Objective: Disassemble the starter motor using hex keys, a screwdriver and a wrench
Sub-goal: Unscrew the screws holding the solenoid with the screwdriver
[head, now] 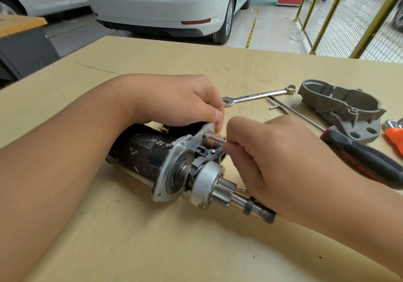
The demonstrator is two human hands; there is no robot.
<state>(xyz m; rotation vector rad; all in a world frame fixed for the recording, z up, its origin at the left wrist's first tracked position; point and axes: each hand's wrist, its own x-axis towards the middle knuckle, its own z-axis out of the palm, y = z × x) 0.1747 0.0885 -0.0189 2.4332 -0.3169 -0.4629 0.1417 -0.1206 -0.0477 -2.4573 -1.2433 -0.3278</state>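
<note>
The black starter motor [141, 150] lies on its side on the wooden table [130, 238], its silver flange, pinion gear [224, 191] and shaft pointing toward me. My left hand [174, 100] grips the upper part of the motor, thumb on the flange edge. My right hand [261, 157] pinches a thin metal hex key [214, 138] whose tip sits at the flange beside a copper-coloured part. The removed grey nose housing [342, 109] lies at the right.
A combination wrench [259, 95], a small hex key [280, 109] and a black-and-red screwdriver [357, 153] lie behind my right hand. An orange-handled tool [394, 137] is at the right edge. White cars and a yellow mesh fence stand beyond the table.
</note>
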